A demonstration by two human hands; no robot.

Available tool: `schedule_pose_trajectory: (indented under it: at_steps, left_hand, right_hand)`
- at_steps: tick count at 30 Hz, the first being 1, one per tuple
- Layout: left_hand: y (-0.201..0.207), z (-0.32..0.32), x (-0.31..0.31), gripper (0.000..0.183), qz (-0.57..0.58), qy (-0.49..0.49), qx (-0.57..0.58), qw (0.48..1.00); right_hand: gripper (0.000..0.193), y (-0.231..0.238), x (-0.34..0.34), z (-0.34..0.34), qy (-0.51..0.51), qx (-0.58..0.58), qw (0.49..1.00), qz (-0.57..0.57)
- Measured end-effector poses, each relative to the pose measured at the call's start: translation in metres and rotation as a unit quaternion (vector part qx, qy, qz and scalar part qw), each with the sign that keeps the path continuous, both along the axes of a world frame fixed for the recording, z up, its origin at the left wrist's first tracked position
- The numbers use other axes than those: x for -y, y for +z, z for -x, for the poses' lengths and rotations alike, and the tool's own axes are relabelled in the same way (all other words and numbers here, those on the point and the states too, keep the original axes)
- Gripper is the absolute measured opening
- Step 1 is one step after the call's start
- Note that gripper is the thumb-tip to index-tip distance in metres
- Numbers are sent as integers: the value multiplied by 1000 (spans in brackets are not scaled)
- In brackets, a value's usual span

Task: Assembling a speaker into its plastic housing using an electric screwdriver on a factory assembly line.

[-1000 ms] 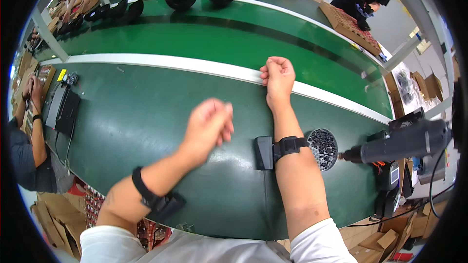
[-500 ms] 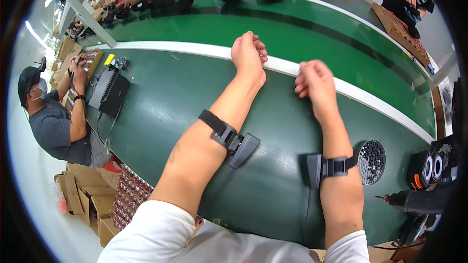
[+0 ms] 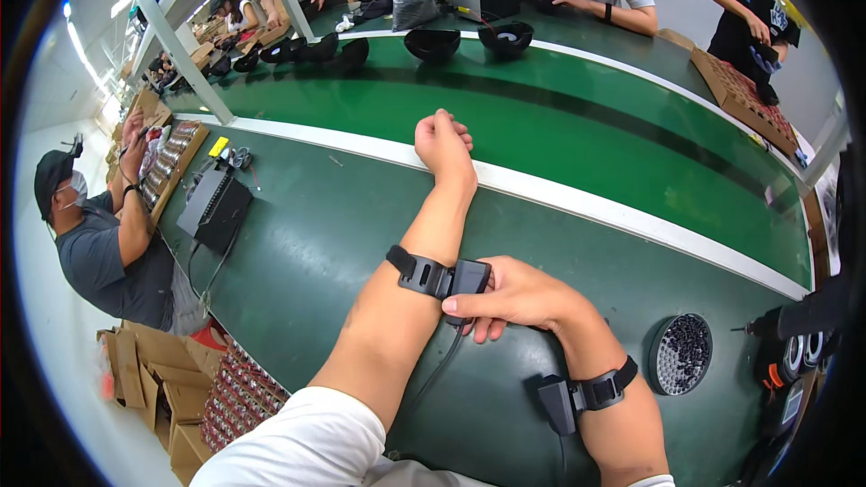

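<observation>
My left hand (image 3: pixel 443 148) rests over the white rail of the conveyor, its fingers curled in; nothing shows in it. A black strap (image 3: pixel 419 272) circles my left forearm and carries a small black box (image 3: pixel 469 280) with a cable. My right hand (image 3: pixel 516 296) grips that box, thumb on the near side and fingers around its right and underside. On my right forearm sits a second strap (image 3: pixel 603 388) with a similar black box (image 3: pixel 557 404), its cable running down. A round dish of small black parts (image 3: pixel 681 354) stands to the right on the dark green table (image 3: pixel 316 216).
Beyond the white rail (image 3: pixel 577 198) runs a green conveyor belt (image 3: pixel 541 135) with several black domed shells (image 3: pixel 431 45) along its far side. A power driver (image 3: pixel 785 317) juts in at right. A black device (image 3: pixel 215 209) stands at left near a seated co-worker (image 3: pixel 117 234); others work opposite.
My right hand has come back from near the rail and taken hold of the box on my left forearm. The view has tilted up, showing more of the far bench.
</observation>
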State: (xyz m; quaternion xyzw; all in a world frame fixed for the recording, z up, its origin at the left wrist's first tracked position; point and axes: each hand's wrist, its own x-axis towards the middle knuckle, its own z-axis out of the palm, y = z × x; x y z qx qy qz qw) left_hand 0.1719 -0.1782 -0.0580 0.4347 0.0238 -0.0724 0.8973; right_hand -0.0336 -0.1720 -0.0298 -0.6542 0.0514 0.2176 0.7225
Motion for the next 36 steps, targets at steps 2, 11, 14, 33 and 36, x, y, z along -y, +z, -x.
schedule_pose_trajectory:
  at_steps: [2,11,14,33,36]
  left_hand:
    - [-5,0,1,17,-88,-26,131,987]
    - [-6,4,-7,18,-103,-66,109,986]
    - [-7,17,1,17,-123,-93,146,977]
    - [-12,64,-14,17,-169,-271,201,926]
    - [-9,66,-12,17,-180,-272,192,926]
  right_hand:
    - [47,1,0,-1,-11,-3,1000,-15]
    - [53,-2,25,4,-78,-10,995,65]
    - [37,-5,49,9,-294,57,952,57]
    - [23,-27,116,-22,-634,97,765,59]
    - [25,2,166,-26,-708,109,694,77]
